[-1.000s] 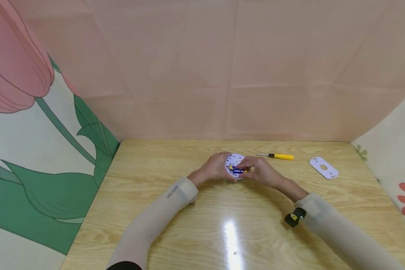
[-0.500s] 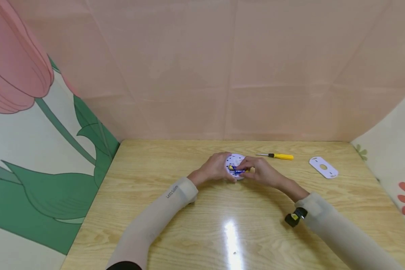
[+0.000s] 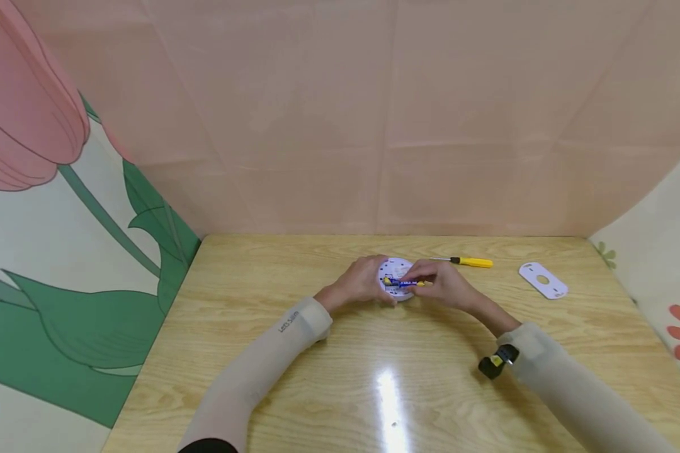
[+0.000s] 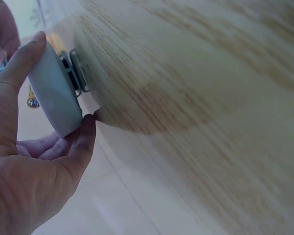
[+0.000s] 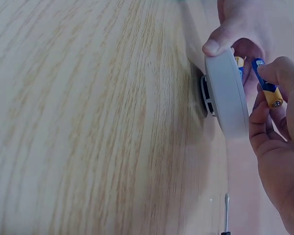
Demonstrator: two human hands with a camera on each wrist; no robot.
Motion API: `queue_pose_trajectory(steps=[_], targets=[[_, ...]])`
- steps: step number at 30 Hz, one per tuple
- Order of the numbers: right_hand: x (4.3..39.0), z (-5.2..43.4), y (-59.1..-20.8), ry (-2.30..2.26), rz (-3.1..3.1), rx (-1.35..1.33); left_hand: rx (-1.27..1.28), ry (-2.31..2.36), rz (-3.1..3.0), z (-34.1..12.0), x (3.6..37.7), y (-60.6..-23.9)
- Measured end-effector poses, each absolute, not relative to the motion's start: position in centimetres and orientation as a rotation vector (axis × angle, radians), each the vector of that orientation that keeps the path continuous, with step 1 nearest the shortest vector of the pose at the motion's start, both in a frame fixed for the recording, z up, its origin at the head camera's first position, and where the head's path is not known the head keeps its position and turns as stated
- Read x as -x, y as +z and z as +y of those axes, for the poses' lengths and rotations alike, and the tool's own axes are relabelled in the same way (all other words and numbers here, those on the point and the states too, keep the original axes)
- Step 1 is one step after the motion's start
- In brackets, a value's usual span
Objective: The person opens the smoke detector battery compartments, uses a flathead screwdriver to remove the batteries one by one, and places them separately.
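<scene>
In the head view my left hand (image 3: pixel 364 279) grips the edge of a round white smoke detector (image 3: pixel 390 269). The left wrist view has the detector (image 4: pixel 54 90) on edge, its black-slotted vent side towards the tabletop. My right hand (image 3: pixel 446 288) pinches a blue and yellow battery (image 5: pixel 267 82) between thumb and fingers, just off the detector's open back. A second battery (image 5: pixel 239 66) shows at that back, beyond the rim and partly hidden by it. Its yellow end (image 3: pixel 387 281) shows near my left fingers.
A yellow-handled screwdriver (image 3: pixel 473 262) lies behind my right hand. Farther right is a flat white mounting plate (image 3: pixel 544 281) with a round hole. The wooden tabletop (image 3: pixel 294 384) ends at a pinkish backdrop (image 3: pixel 294 189).
My right hand has shifted slightly right and drawn the battery outwards; more of its yellow end shows past the fingers. My left hand and the detector have hardly moved.
</scene>
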State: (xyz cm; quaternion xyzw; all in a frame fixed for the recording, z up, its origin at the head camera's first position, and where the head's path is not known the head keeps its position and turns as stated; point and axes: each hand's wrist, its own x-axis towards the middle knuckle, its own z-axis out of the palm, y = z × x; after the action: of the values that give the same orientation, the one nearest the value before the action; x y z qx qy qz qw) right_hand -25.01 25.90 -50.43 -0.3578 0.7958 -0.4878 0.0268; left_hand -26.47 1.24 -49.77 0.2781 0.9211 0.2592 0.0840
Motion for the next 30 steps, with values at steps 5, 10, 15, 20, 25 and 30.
queue_pose_trajectory(steps=[5, 10, 15, 20, 25, 30], targets=[[25.0, 26.5, -50.1, -1.507, 2.500, 0.999, -0.835, 0.789, 2.758, 1.2, 26.7, -49.8], [25.1, 27.0, -49.9, -1.489, 2.524, 0.964, -0.824, 0.773, 2.759, 1.2, 26.7, -49.8], [25.1, 27.6, -49.9, -1.518, 2.502, 0.988, -0.803, 0.756, 2.750, 1.3, 26.6, -49.7], [25.0, 28.3, -49.8, -1.522, 2.505, 0.969, -0.779, 0.761, 2.742, 1.3, 26.4, -49.7], [24.8, 29.5, -49.6, -1.494, 2.576, 0.904, -0.770, 0.779, 2.734, 1.4, 26.4, -49.8], [24.9, 31.0, -49.9, -1.493, 2.629, 0.855, -0.755, 0.769, 2.736, 1.4, 26.5, -49.8]])
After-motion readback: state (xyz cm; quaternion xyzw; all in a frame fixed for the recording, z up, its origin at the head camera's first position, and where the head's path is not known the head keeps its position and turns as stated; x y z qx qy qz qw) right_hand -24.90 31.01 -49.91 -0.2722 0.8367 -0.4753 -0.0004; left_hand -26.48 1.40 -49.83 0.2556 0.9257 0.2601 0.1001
